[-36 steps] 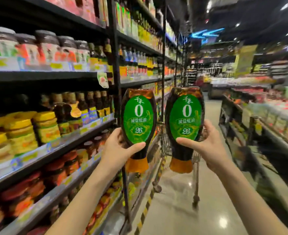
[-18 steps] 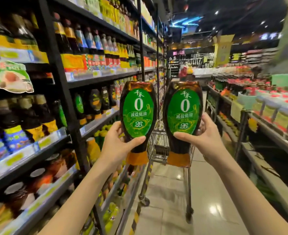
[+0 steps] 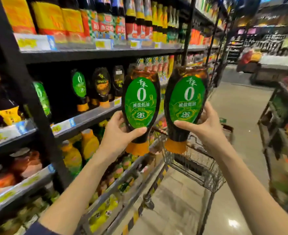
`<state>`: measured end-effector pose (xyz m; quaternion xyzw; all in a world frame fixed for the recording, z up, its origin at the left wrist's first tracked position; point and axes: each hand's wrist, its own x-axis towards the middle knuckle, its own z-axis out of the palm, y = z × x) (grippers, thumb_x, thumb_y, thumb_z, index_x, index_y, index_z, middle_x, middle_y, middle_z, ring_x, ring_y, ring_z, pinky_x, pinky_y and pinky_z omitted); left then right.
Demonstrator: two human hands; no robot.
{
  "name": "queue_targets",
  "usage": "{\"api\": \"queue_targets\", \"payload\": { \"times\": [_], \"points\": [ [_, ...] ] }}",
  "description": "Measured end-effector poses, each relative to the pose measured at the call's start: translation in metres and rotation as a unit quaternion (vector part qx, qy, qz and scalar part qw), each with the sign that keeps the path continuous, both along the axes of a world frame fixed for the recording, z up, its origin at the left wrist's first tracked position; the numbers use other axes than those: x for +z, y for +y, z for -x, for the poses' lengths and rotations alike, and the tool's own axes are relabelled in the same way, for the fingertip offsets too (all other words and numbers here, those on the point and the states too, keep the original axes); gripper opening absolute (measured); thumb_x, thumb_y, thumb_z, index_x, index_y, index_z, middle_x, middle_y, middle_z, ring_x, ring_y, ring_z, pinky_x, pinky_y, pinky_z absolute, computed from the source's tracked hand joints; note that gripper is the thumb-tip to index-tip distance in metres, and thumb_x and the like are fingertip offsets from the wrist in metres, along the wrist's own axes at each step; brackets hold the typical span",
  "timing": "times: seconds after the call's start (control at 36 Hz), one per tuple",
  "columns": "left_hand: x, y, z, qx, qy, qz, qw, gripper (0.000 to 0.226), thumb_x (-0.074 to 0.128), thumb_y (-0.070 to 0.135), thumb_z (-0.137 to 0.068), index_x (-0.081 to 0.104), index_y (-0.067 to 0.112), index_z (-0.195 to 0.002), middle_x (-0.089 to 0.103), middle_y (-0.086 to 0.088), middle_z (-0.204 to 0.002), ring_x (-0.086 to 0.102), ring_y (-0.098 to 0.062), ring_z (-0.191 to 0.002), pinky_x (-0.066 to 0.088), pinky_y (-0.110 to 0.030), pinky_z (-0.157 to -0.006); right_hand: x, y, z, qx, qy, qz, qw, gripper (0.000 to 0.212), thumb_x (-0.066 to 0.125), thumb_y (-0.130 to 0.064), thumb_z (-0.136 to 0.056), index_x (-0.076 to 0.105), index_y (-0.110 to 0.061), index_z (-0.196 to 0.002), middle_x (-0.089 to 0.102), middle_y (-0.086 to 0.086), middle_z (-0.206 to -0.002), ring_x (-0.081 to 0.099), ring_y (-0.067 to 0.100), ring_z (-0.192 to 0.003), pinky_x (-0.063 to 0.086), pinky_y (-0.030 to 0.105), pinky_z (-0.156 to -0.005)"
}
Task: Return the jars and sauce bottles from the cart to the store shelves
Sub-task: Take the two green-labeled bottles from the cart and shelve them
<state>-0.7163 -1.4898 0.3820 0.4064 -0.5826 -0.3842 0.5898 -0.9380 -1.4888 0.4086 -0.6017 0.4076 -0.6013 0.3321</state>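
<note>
Sauce bottles (image 3: 140, 106) stand cap-down: one gripped by the left hand (image 3: 121, 134), one by the right hand (image 3: 206, 128). Matching shelf bottles (image 3: 79, 85) sit to the left, nearer the left hand.

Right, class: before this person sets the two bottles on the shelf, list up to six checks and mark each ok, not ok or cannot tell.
1. Left hand grips the left bottle: ok, thumb across its front.
2. Right hand grips the right bottle: ok.
3. Both bottles cap down, like the shelf bottle: ok.
4. Matching green label found on the shelf: ok.
5. Free gap beside that shelf bottle: cannot tell, too dark and blurred.
6. Cart out of the path to the shelf: ok, it stands ahead and the shelf is to the left.
</note>
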Motion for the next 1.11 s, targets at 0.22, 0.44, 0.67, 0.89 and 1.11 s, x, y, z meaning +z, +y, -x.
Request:
{"api": "queue_targets", "payload": {
  "times": [0.22, 0.44, 0.67, 0.89, 1.11],
  "points": [
    [-0.009, -0.087, -0.030, 0.117, -0.047, 0.011, 0.992, 0.050, 0.079, 0.007, -0.069, 0.051, 0.027, -0.105, 0.064, 0.005, -0.113, 0.064, -0.003, -0.100, 0.052, -0.013, -0.080, -0.017, -0.132, -0.038, 0.116, -0.001, -0.001, 0.993, 0.065, 0.083, -0.013, -0.055, 0.053, -0.021, -0.112, 0.067, -0.003, -0.111, 0.067, 0.008, -0.100, 0.053, 0.018, -0.080],
    [-0.003, -0.150, -0.068, 0.220, -0.068, 0.019, 0.973, 0.054, 0.078, 0.004, -0.068, 0.049, 0.011, -0.114, 0.063, 0.005, -0.108, 0.064, 0.005, -0.093, 0.051, -0.011, -0.077, -0.017, -0.234, -0.089, 0.223, -0.016, 0.003, 0.975, 0.069, 0.083, -0.017, -0.050, 0.053, -0.018, -0.112, 0.068, 0.001, -0.110, 0.068, 0.011, -0.099, 0.054, 0.024, -0.083],
    [0.006, -0.168, -0.092, 0.306, -0.099, 0.023, 0.947, 0.052, 0.077, 0.008, -0.070, 0.048, 0.019, -0.112, 0.062, 0.013, -0.104, 0.063, 0.008, -0.093, 0.050, -0.011, -0.078, -0.012, -0.293, -0.135, 0.320, -0.033, 0.024, 0.947, 0.064, 0.081, -0.013, -0.056, 0.050, -0.024, -0.111, 0.066, -0.003, -0.113, 0.065, 0.010, -0.105, 0.053, 0.023, -0.085],
    [0.008, -0.173, -0.111, 0.412, -0.118, 0.023, 0.903, 0.051, 0.078, 0.008, -0.070, 0.047, 0.030, -0.105, 0.061, 0.013, -0.106, 0.061, 0.009, -0.096, 0.047, -0.007, -0.079, -0.011, -0.329, -0.183, 0.413, -0.035, 0.046, 0.909, 0.069, 0.081, -0.013, -0.059, 0.047, -0.022, -0.118, 0.063, 0.004, -0.119, 0.063, 0.014, -0.110, 0.054, 0.027, -0.089],
    [0.009, -0.169, -0.129, 0.469, -0.097, 0.034, 0.877, 0.053, 0.078, 0.009, -0.068, 0.048, 0.025, -0.108, 0.062, -0.001, -0.113, 0.062, -0.005, -0.104, 0.050, -0.018, -0.086, -0.014, -0.339, -0.225, 0.458, -0.066, 0.065, 0.884, 0.071, 0.080, 0.001, -0.058, 0.043, -0.014, -0.117, 0.060, -0.002, -0.112, 0.061, -0.001, -0.104, 0.050, 0.013, -0.083]
  ]
}}
